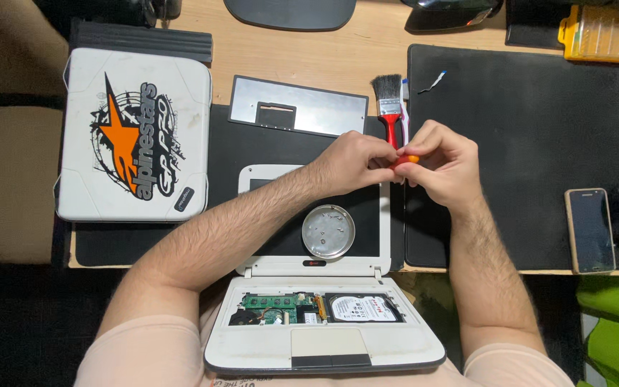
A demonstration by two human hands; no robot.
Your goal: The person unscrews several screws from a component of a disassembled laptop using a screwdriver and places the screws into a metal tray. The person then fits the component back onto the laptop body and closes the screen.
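Head view. Left hand [352, 161] and right hand [444, 165] meet above the opened white laptop [324, 315], both grips closed on a small orange tool [404, 160] held between the fingertips. A round metal dish [329, 231] rests on the laptop's lid just below the hands. A red-handled brush [390, 107] lies on the bench [309, 57] just behind them; a phone [590, 229] lies well to the right.

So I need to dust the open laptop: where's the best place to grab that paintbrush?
Take the paintbrush by its red handle, coming from the near side. It lies flat with the bristles pointing away and the handle end toward the hands, just beyond the right hand; its far tip is hidden behind the fingers.
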